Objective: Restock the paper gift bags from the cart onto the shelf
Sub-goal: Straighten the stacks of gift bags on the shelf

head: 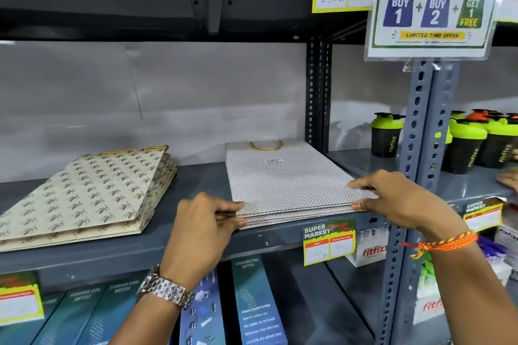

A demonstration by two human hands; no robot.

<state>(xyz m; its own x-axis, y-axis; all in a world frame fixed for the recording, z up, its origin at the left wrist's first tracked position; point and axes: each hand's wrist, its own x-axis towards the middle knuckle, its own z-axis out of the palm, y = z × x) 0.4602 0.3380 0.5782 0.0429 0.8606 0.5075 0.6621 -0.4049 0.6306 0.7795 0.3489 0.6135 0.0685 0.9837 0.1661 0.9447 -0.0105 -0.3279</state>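
I have both hands on the stack of dotted gift bags [288, 185], which lies flat on the grey shelf [201, 185], its near edge at the shelf's front lip and its gold handles [266, 145] pointing to 12 o'clock, toward the back wall. My left hand [201, 230] pinches the stack's near-left corner — thumb under the edge, fingers curled on top. My right hand [403, 199] pinches the near-right corner the same way, index finger lying flat on the top bag, thumb pressed against the edge. The bags sit slightly fanned at the front edge.

At 9 o'clock from this stack, apart from it, lies a second stack of leaf-print gift bags [89, 193], flat and angled. A price tag [328, 242] hangs from the shelf lip just below the dotted stack. At 3 o'clock, past the slotted upright [417, 131], stand green-lidded shaker bottles [386, 134]. A promo sign [433, 3] hangs at 1 o'clock — boxed steel bottles [252, 302] fill the shelf below.
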